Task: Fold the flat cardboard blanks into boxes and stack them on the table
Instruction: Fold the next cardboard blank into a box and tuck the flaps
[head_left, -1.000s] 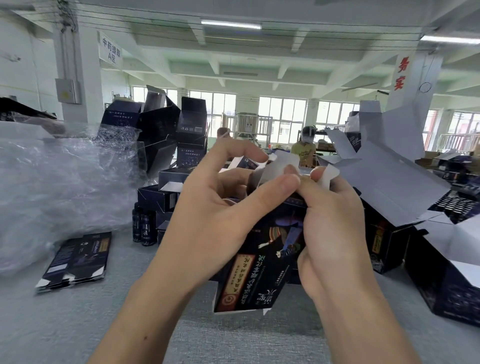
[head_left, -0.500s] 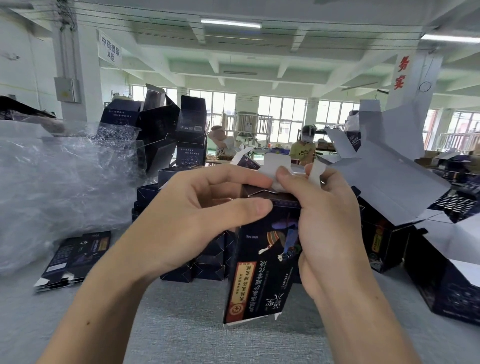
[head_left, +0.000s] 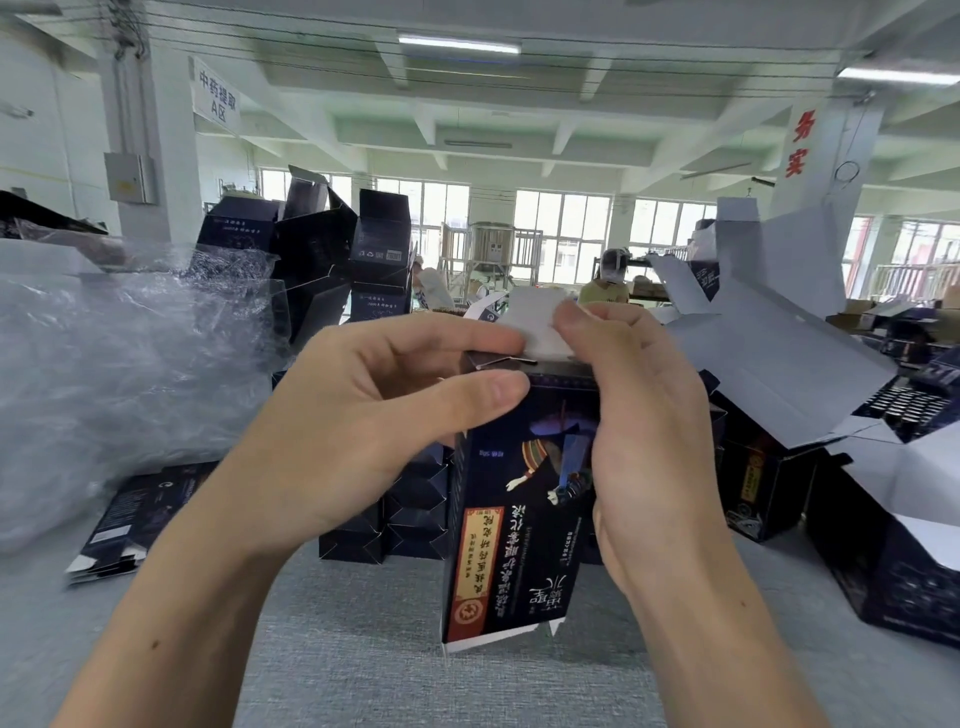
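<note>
Midway: closing the top flap of one box.
Above the counter (head_left: 363, 654) near its front edge, the left hand (head_left: 363, 431) curls round the upright box (head_left: 519, 519); the right hand (head_left: 639, 441) pinches its white flap (head_left: 535, 322). Uneven thumb pressure could crease the flap or miss its slot. Folded boxes (head_left: 405, 509) stand behind.

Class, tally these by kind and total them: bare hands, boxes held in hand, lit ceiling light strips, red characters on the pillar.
Bare hands, left hand and right hand: 2
Held dark printed cardboard box: 1
Lit white ceiling light strips: 2
Red painted characters: 2
Total: 7
</note>
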